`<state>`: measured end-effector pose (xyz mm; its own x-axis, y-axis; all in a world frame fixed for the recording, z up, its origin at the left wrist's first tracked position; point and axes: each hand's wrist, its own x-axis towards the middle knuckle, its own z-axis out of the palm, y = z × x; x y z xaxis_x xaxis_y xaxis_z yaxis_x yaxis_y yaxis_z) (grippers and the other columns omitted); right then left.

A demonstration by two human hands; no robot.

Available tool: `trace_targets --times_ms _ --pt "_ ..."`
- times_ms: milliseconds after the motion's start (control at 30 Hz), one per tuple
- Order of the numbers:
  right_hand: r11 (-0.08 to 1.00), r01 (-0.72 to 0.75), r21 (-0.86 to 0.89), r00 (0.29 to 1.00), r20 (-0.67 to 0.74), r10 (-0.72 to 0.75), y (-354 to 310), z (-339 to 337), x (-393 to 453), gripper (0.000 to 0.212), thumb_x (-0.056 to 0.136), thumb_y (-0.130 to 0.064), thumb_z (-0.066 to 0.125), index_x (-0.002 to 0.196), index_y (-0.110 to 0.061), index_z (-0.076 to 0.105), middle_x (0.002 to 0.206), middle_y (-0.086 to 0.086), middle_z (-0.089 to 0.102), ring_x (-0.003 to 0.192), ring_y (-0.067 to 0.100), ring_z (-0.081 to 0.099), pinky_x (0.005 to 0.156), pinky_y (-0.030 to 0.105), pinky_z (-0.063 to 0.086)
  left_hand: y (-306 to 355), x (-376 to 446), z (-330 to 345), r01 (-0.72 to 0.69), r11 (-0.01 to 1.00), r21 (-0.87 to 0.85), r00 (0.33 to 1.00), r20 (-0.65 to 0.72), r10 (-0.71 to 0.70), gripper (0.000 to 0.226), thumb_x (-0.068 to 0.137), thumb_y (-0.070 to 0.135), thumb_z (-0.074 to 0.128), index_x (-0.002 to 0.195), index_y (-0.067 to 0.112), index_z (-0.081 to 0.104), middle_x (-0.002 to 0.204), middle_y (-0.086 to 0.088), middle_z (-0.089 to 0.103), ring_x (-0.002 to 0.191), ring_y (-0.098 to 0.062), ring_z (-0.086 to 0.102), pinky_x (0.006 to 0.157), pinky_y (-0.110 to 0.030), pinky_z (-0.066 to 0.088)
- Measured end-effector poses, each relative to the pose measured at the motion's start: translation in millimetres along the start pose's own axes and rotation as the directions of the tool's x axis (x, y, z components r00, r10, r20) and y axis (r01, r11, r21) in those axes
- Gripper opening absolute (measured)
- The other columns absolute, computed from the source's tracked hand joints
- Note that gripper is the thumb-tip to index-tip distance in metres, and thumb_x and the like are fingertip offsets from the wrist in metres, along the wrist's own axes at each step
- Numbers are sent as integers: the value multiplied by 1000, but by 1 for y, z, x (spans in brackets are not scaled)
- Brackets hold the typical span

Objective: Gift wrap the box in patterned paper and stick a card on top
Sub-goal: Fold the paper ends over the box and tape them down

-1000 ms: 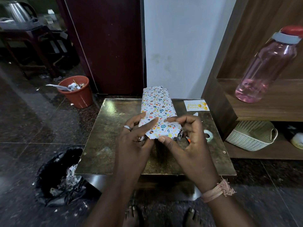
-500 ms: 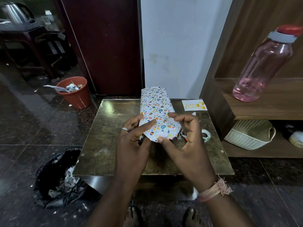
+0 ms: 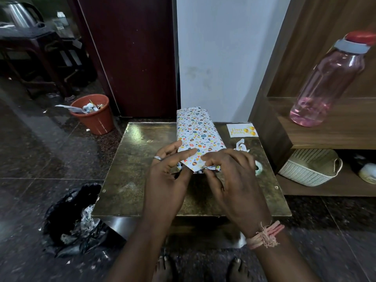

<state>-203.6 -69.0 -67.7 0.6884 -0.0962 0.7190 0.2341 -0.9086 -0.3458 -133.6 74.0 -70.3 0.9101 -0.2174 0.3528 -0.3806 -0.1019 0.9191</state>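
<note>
Pinched between both hands is the near end of the wrapped box point(image 3: 198, 137), where the patterned paper is being folded down. By the left hand point(image 3: 168, 176), which wears a ring, the left corner of the near flap is held: its index finger is laid across the top of the paper and its thumb is tucked below the edge. By the right hand point(image 3: 234, 176), with its fingers curled, the right part of the same flap is gripped, the fingertips being pressed onto the paper near the middle of the fold. A band of pink thread is worn at the right wrist.

The box is laid lengthwise on a low brass-coloured table point(image 3: 130, 180), its far end pointed toward the white wall and its near end lifted slightly into the hands, so that most of the box is seen beyond the fingers. White paper with coloured balloons and hearts is wrapped over its whole top.

On the far right corner of the table, apart from the box, a birthday card point(image 3: 242, 130) is laid flat. Just in front of it a torn paper scrap point(image 3: 241, 146) is seen, and a roll of tape point(image 3: 258, 168) is partly hidden behind the right hand.

On the floor an orange bin point(image 3: 93, 115) and a black bag point(image 3: 73, 218) are placed to the left. On the wooden shelf at right a pink bottle point(image 3: 329, 78) is stood, with a white basket point(image 3: 311, 167) below it.
</note>
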Motion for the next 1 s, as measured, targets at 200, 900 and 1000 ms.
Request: trace_targets --times_ms 200,900,1000 --pt "1000 23 -4 999 -32 -23 2 0 -1 40 85 1 73 104 -27 51 107 -10 70 101 16 63 89 45 45 0 3 -4 47 999 -10 999 0 -47 41 82 -6 78 105 28 81 134 8 63 126 -3 58 102 -13 43" --pt "946 -181 268 975 -75 207 2 2 -3 34 89 -4 66 105 -30 51 110 -12 67 104 21 67 86 53 51 5 -2 5 385 827 -409 919 253 -303 32 92 -4 68 112 21 70 119 2 74 104 -22 72 89 -44 60" --pt "954 -152 257 981 -78 177 -1 0 -1 31 89 -3 66 105 -26 52 115 -15 64 108 20 64 87 52 50 7 -2 7 411 771 -486 910 265 -319 26 93 -8 64 112 9 66 111 -5 76 94 -24 73 84 -40 62"
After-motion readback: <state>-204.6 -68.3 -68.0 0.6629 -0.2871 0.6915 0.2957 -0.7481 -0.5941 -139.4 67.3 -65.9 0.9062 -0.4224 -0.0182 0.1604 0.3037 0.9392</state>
